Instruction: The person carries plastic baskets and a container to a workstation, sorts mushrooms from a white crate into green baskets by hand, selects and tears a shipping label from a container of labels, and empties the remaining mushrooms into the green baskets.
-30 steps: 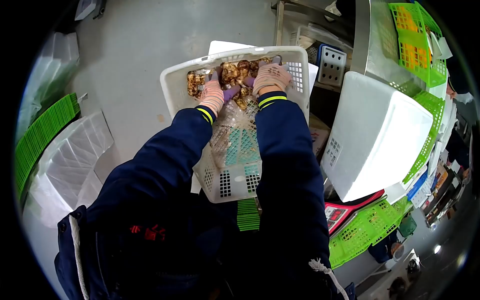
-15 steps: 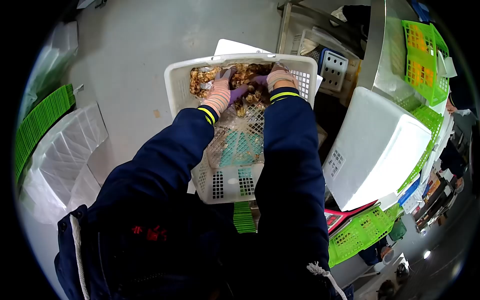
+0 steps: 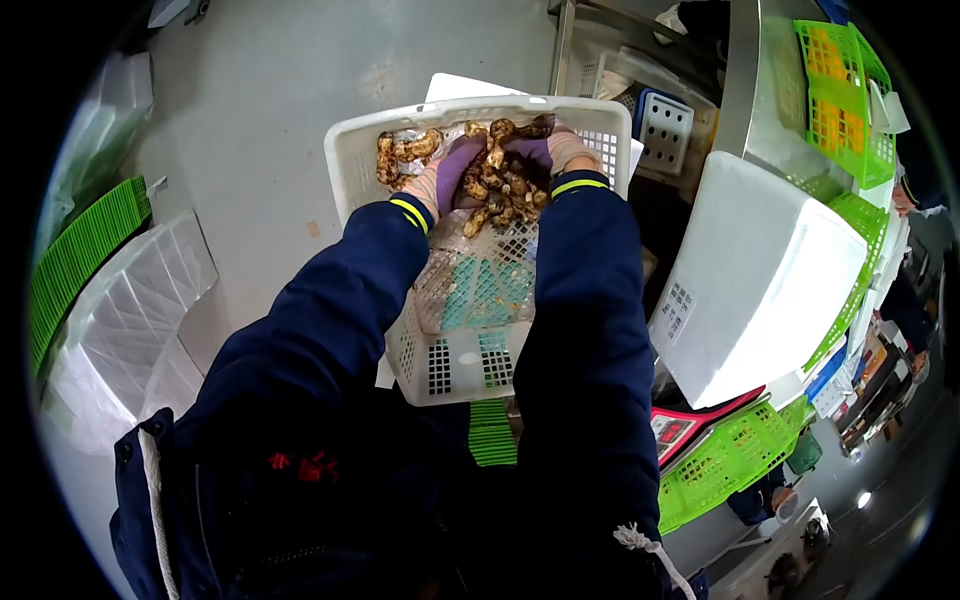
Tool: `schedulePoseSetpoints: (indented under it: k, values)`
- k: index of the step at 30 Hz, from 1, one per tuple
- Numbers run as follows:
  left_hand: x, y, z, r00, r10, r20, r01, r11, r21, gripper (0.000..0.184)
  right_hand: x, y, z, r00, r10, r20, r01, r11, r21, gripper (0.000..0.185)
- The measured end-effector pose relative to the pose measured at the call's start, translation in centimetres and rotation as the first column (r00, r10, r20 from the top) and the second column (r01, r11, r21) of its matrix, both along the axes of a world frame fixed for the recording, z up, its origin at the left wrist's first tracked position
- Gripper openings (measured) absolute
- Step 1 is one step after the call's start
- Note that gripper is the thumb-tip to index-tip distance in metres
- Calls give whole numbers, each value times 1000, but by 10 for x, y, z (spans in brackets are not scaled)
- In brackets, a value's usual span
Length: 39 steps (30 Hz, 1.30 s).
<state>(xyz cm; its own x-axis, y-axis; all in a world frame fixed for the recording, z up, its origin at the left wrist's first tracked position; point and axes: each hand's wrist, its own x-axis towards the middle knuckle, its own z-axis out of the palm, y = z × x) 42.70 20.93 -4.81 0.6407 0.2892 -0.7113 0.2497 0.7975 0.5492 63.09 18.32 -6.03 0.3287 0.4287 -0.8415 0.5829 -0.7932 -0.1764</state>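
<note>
A white perforated plastic basket (image 3: pixel 465 385) lies in front of me, with brown and cream mushrooms (image 3: pixel 490 170) heaped at its far end. My left hand (image 3: pixel 455 172), in a purple and striped glove, is curled around the left side of the heap. On the heap's other side my right hand (image 3: pixel 552 150), gloved alike, closes in with mushrooms between the two palms. Its fingertips are partly hidden by the mushrooms. A few more mushrooms (image 3: pixel 405 150) rest in the far left corner. Turquoise mesh (image 3: pixel 480 295) shows through the near part of the basket floor.
At right stands a white foam box (image 3: pixel 760 280), beside green crates (image 3: pixel 850 110) and a steel table (image 3: pixel 780 110). A red-edged scale (image 3: pixel 680 425) sits below it. Clear plastic liners (image 3: pixel 140 310) and a green slatted crate (image 3: pixel 85 260) are at left.
My hands have come up and around the mushrooms, gathering them between the palms. More mushrooms now show in the middle, and some lie nearer to me than before.
</note>
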Motion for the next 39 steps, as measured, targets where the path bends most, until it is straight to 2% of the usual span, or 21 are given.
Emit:
schedulePoseSetpoints:
  k: [2,4,6,12,16,18,19,20,21,22,23,24,26,27,28,30,31,33,35,36,39]
  values:
    - [6,1,-8,982,188,16,-159,869,-469,47,-1,-2,-21,998,-14,-59,23,987,157,89]
    - [9,0,-8,980,196,-16,-185,890,-417,48,-6,-13,-24,992,-99,-75,109,983,150,83]
    - [9,2,-8,983,185,-8,-165,854,-493,47,-18,-29,-30,869,-391,-304,479,818,318,97]
    - [5,-6,-4,927,331,174,-163,777,-608,43,-41,-37,-20,945,-189,-266,286,872,398,76]
    - [-15,-21,33,868,414,273,-176,773,-610,30,-98,-53,37,543,-626,-560,839,370,400,66]
    - [-34,-31,69,917,329,225,-203,871,-447,31,-126,-59,76,94,-620,-779,985,-56,163,64]
    - [-52,-40,77,912,323,252,-208,894,-396,32,-141,-66,102,-14,-562,-827,983,-161,93,63]
    - [-65,-51,87,907,314,281,-210,915,-345,34,-156,-73,128,39,-531,-846,977,-158,145,64]
    - [-67,-57,116,908,342,244,-228,889,-397,35,-161,-88,155,532,-540,-652,827,168,537,71]
    - [-69,-62,155,909,365,202,-246,859,-449,35,-167,-103,182,848,-469,-247,450,391,803,78]
    - [-69,-70,186,939,218,268,-149,956,-254,36,-171,-118,203,793,-485,-368,538,274,797,75]
    - [-62,-82,216,953,156,261,-116,980,-162,37,-168,-131,241,861,-494,-121,282,267,922,60]
    - [-36,-109,288,917,54,396,-97,991,90,42,-156,-171,301,847,-531,13,92,171,981,58]
    - [-27,-125,309,879,1,477,-29,998,51,45,-142,-196,326,824,-566,45,58,162,985,58]
    - [-17,-143,329,830,-49,556,49,999,14,48,-126,-228,354,763,-604,231,-152,180,972,56]
    - [25,-175,373,623,-452,638,364,890,275,63,-107,-297,408,536,-643,547,-520,258,814,54]
    - [47,-195,396,511,-606,609,355,795,492,58,-103,-325,431,384,-644,662,-664,305,683,54]
    - [88,-245,444,356,-728,586,301,683,666,49,-98,-371,472,354,-803,480,-525,254,812,49]
    - [130,-295,459,342,-527,778,494,805,328,48,-84,-401,497,341,-929,148,-218,75,973,44]
    - [156,-325,448,316,-544,777,443,809,386,48,-73,-420,496,326,-945,-21,-51,-40,998,42]
    - [191,-371,432,480,-695,534,317,706,633,53,-42,-473,466,201,-881,-429,228,-384,895,40]
